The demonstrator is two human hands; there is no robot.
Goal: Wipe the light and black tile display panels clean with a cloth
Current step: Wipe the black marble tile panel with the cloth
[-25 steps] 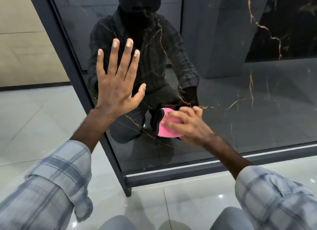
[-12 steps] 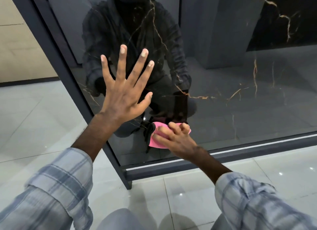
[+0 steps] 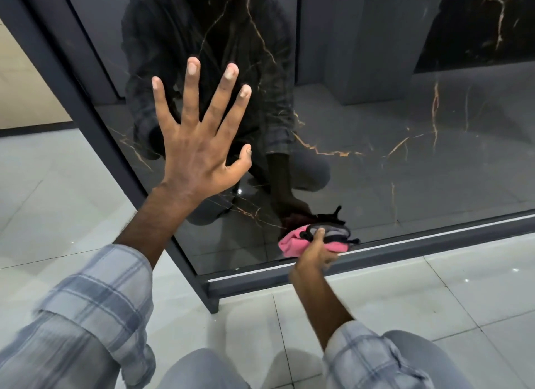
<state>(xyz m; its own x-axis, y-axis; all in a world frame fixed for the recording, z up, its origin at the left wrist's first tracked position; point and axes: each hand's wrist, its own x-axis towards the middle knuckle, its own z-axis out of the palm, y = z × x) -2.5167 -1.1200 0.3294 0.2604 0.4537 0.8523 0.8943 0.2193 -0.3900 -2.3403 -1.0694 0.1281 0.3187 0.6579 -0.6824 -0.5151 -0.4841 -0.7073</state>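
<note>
Head view: left hand [image 3: 199, 145] spread flat on glossy black gold-veined tile panel [image 3: 405, 157]; below-right, right hand [image 3: 314, 255] grips pink cloth [image 3: 291, 242] beside its dark frame [image 3: 405, 252], above pale floor tiles [image 3: 434, 301]

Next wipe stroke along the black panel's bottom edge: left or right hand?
Right. The right hand grips the pink cloth against the black panel just above the bottom rail. The left hand is spread open on the panel higher up, holding nothing.

Holds L hand [image 3: 199, 148] flat, fingers spread, up & left of grip, arm extended. Grips cloth [image 3: 291, 243] w/ R hand [image 3: 314, 255], fingers curled.
</note>
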